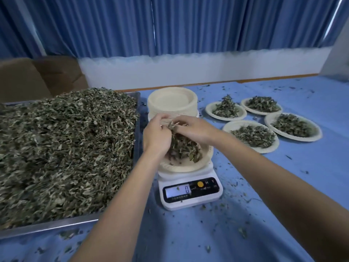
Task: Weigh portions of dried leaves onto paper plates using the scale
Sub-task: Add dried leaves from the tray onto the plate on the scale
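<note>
A white digital scale (190, 191) stands at the table's middle, its display reading 0. On it sits a paper plate (188, 165). Just above the plate, my left hand (156, 135) and my right hand (196, 129) together hold a bunch of dried leaves (181, 146), fingers curled round its top. The lower leaves reach down to the plate. A large metal tray (56, 226) heaped with dried leaves (62, 148) fills the left side.
A stack of unused paper plates (172, 101) stands behind the scale. Several filled plates (253, 137) lie to the right on the blue tablecloth (283, 186), which is strewn with leaf crumbs. A cardboard box (37, 76) sits behind the tray.
</note>
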A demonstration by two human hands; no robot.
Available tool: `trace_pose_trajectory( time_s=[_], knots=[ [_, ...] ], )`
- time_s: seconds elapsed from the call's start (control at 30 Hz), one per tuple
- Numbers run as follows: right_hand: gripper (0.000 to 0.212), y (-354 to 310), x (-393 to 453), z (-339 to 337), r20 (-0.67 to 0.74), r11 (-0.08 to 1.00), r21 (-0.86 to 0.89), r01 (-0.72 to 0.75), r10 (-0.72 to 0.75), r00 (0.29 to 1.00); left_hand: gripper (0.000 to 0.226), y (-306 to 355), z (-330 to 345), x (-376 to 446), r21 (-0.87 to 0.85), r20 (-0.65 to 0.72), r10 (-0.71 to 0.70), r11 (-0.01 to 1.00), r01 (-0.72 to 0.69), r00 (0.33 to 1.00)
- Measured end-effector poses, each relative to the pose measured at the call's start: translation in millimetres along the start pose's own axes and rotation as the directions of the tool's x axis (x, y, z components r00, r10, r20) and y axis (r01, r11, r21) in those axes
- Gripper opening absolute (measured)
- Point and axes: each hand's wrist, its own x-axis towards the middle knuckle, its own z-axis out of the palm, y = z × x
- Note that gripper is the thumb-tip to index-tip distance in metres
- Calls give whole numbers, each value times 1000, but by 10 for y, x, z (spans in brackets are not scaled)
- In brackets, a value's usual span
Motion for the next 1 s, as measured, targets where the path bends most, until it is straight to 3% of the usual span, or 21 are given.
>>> trace_pose_trajectory(
  time_s=[0.1, 0.27, 0.47, 1.0],
  knots=[
    [43, -40, -12, -116, 17, 996, -65, 60, -59, 998, 43, -11, -100, 95, 98, -7, 53, 994, -52, 999],
    [44, -98, -71, -294, 79, 968, -222, 114, -98, 992, 43, -39, -181, 146, 62, -40, 27, 998, -25, 999],
    [26, -157, -160, -362, -82, 902, -418, 109, -157, 984, 43, -53, -233, 89, -5, -67, -3, 1000, 3, 998],
    [25, -360, -174, -77, -134, 924, -301, 236, -286, 949, 38, -140, -435, 8, -39, -124, -29, 999, 24, 992]
  ],
)
